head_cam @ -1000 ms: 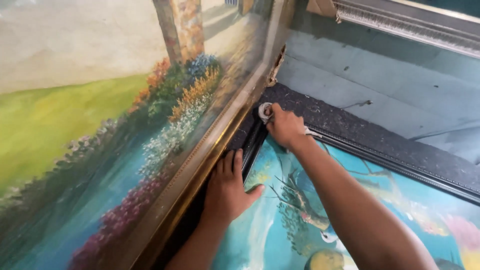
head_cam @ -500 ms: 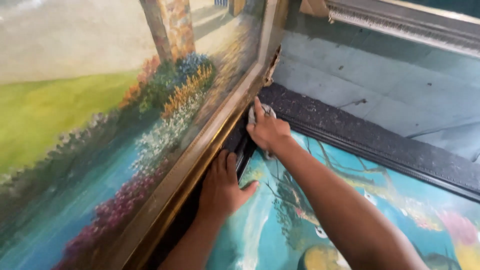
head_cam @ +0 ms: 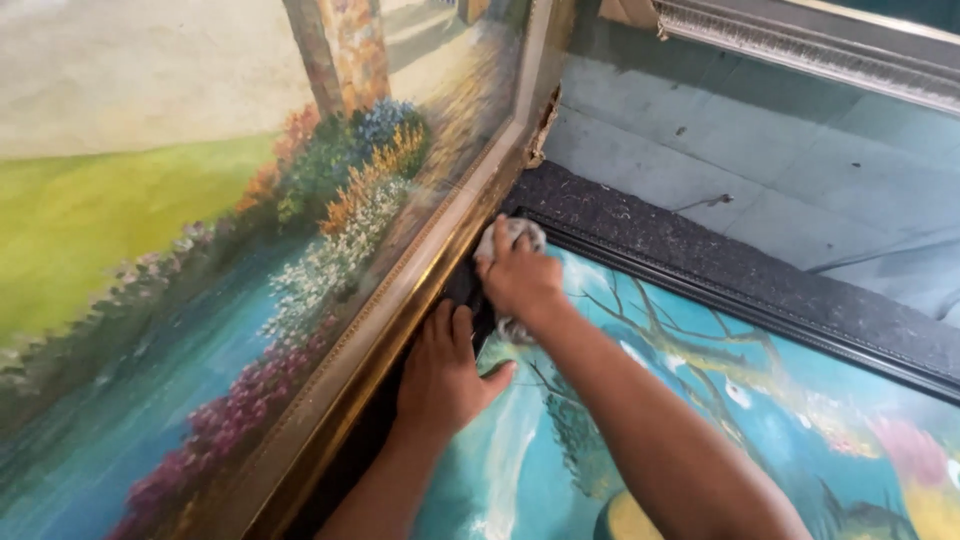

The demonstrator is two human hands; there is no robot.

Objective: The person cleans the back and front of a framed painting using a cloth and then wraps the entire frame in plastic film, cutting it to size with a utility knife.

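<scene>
Hands: both reach in from the lower edge of the view and meet at the near left side of a flat-lying painting.
Right hand: closed around a small grey-white cloth, knuckles up, pressing it against the dark frame close to its upper left corner. A bit of cloth shows above the fingers and another bit below the heel of the hand.
Left hand: open and flat, fingers together and pointing up the picture, thumb spread out to the right. It rests on the left edge of the flat painting, just beside the gold frame of the other picture, and holds nothing.
Cloth: crumpled in the right hand, touching the dark frame where that frame meets the gold one.
Flat painting: turquoise ground with bare branches, white and pink patches and a yellow shape at the bottom edge; it lies on the floor under both forearms.
Dark frame: wide, black, speckled with dust, running from the corner by the hands off to the right.
Landscape painting: leaning at the left, with green grass, blue water, flower beds and a stone pillar.
Gold frame: worn, chipped near its upper end, touching the dark frame.
Floor: grey tiles beyond the dark frame.
Silver moulding: ornate strip lying along the top right.
</scene>
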